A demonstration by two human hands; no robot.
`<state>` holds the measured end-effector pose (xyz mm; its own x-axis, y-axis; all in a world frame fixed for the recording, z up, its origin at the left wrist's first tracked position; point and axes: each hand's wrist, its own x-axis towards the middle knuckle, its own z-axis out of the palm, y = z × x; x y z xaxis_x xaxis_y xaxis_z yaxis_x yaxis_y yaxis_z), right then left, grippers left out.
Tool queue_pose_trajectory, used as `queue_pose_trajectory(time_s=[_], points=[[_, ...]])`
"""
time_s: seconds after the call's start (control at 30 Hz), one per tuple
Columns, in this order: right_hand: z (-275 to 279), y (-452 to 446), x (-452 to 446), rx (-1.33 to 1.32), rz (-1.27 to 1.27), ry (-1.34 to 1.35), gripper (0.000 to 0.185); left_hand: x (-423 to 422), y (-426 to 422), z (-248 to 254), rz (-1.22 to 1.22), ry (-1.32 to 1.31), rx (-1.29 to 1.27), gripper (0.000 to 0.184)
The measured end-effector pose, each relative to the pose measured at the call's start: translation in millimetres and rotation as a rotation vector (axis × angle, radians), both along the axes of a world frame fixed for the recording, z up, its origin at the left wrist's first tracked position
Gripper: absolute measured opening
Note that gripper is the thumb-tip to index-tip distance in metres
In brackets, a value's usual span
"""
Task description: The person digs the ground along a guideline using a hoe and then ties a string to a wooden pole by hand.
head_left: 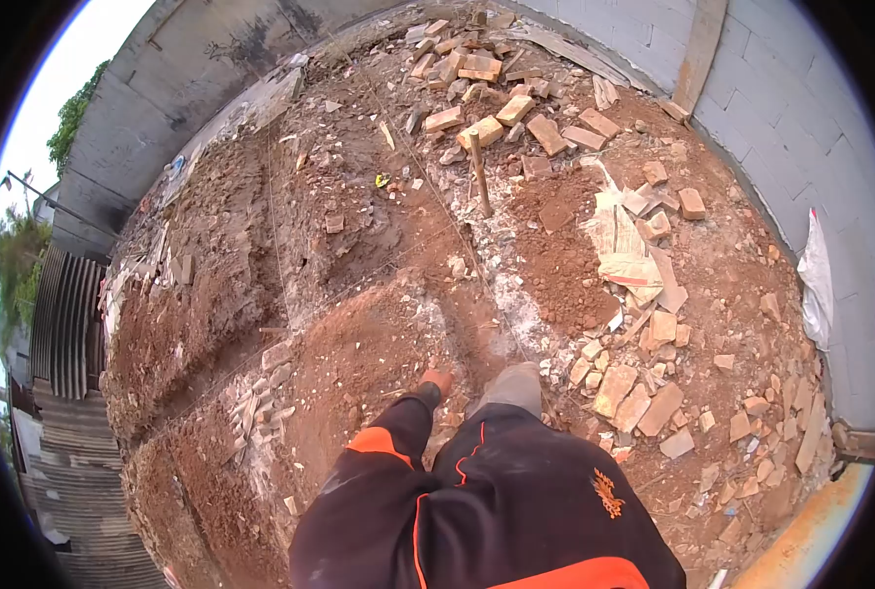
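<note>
Neither of my hands shows in the head view. My own legs, in dark trousers [516, 481] with orange stripes and an orange emblem, fill the bottom middle. Beyond the left trouser leg shows a bare foot [439, 379] on the reddish soil. At the end of the right leg is a pale grey shape [518, 386], perhaps a dusty foot or shoe. A shallow trench [472, 324] runs ahead of the feet. Farther on, a wooden stake [480, 177] stands upright in the ground, close to a string line [428, 177].
Loose bricks [482, 67] lie heaped at the back. Broken bricks [614, 390] and a torn sack [619, 236] lie to the right, before a grey block wall [791, 118]. Another trench [202, 393] cuts the soil on the left, near corrugated sheets [64, 314].
</note>
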<state>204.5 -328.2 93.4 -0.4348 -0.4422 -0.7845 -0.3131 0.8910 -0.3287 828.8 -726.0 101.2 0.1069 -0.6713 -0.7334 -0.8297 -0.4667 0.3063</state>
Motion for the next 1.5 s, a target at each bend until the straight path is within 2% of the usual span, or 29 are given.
queue_pose_trajectory(time_s=[0.13, 0.17, 0.2, 0.27, 0.33, 0.4, 0.43, 0.47, 0.6, 0.67, 0.7, 0.73, 0.77, 0.87, 0.93, 0.97, 1.03, 1.1, 1.17, 1.27, 1.4, 1.43, 1.47, 1.5], points=[[-34.1, 15.9, -32.6, -0.059, 0.178, 0.001, 0.037, 30.5, 93.5, -1.1, -0.205, -0.024, 0.123, 0.033], [-34.5, 17.8, -39.9, -0.029, 0.124, -0.019, 0.037, 35.5, 116.1, -2.3, -0.232, -0.028, 0.141, 0.035], [-24.7, 12.2, -44.5, -0.011, 0.067, -0.048, 0.036, 39.7, 139.0, -4.2, -0.182, -0.023, 0.134, 0.034], [-2.7, 1.5, -56.0, 0.022, -0.098, -0.118, 0.034, 38.8, 180.1, -0.4, -0.099, -0.002, 0.132, 0.047], [20.2, -10.5, -72.6, 0.033, -0.271, -0.179, 0.033, 33.4, 204.9, 32.6, 0.382, -0.3, 0.09, 0.054], [41.6, -26.4, -89.3, 0.035, -0.408, -0.218, 0.032, 44.2, 224.7, 80.2, 0.531, -0.254, 0.184, 0.059], [52.2, -36.3, -98.2, 0.026, -0.447, -0.224, 0.031, 46.1, 234.8, 108.4, 0.598, -0.305, 0.147, 0.058], [61.5, -48.6, -104.5, 0.013, -0.464, -0.223, 0.031, 51.9, 247.3, 124.6, 0.663, -0.359, 0.114, 0.056], [101.0, -116.0, -126.6, -0.049, -0.413, -0.198, 0.029, 119.5, 322.5, 107.3, 0.777, -0.442, 0.118, 0.055], [120.6, -160.6, -125.8, -0.049, -0.321, -0.166, 0.027, 136.4, 346.8, 127.5, 0.877, -0.52, 0.176, 0.054], [128.0, -178.6, -123.5, -0.073, -0.244, -0.145, 0.03, 151.4, 371.0, 122.0, 0.795, -0.618, 0.1, 0.054], [132.8, -194.3, -120.3, -0.096, -0.169, -0.124, 0.033, 148.8, 361.4, 157.3, 0.843, -0.646, 0.24, 0.056], [137.7, -210.8, -114.9, -0.087, -0.155, -0.116, 0.033, 156.5, 376.9, 159.2, 0.795, -0.724, 0.229, 0.057], [147.0, -258.9, -93.6, -0.074, 0.021, -0.069, 0.027, 183.5, 408.1, 188.3, 0.573, -0.894, 0.216, 0.057], [152.8, -288.6, -79.7, -0.073, 0.114, -0.051, 0.024, 201.4, 438.7, 190.4, 0.485, -1.112, 0.257, 0.061], [156.7, -302.3, -72.6, -0.076, 0.16, -0.05, 0.024, 202.5, 440.2, 201.5, 0.482, -1.105, 0.264, 0.061], [177.5, -327.5, -41.3, -0.118, 0.192, -0.045, 0.023, 207.5, 436.0, 225.0, 0.564, -1.081, 0.552, 0.064], [178.7, -343.7, -31.3, -0.162, 0.218, -0.054, 0.026, 222.7, 449.6, 217.1, 0.606, -0.999, 0.721, 0.062], [182.2, -347.8, -21.7, -0.209, 0.245, -0.066, 0.029, 243.8, 472.9, 194.7, 0.633, -0.886, 0.772, 0.06], [180.6, -339.2, -8.5, -0.215, 0.274, -0.03, 0.041, 277.5, 517.6, 158.4, 0.662, -0.735, 0.777, 0.057], [165.3, -314.6, -7.4, -0.092, 0.243, -0.075, 0.039, 298.9, 569.2, 142.5, 0.664, -0.646, 0.7, 0.053], [157.0, -307.2, -12.4, -0.097, 0.229, -0.085, 0.039, 273.9, 535.4, 185.2, 0.73, -0.734, 0.683, 0.043], [144.6, -294.3, -18.2, -0.073, 0.209, -0.101, 0.035, 269.3, 535.2, 189.8, 0.865, -0.843, 0.592, 0.039], [136.2, -285.7, -20.6, -0.05, 0.192, -0.112, 0.031, 265.4, 533.1, 204.9, 0.799, -0.814, 0.506, 0.036]])
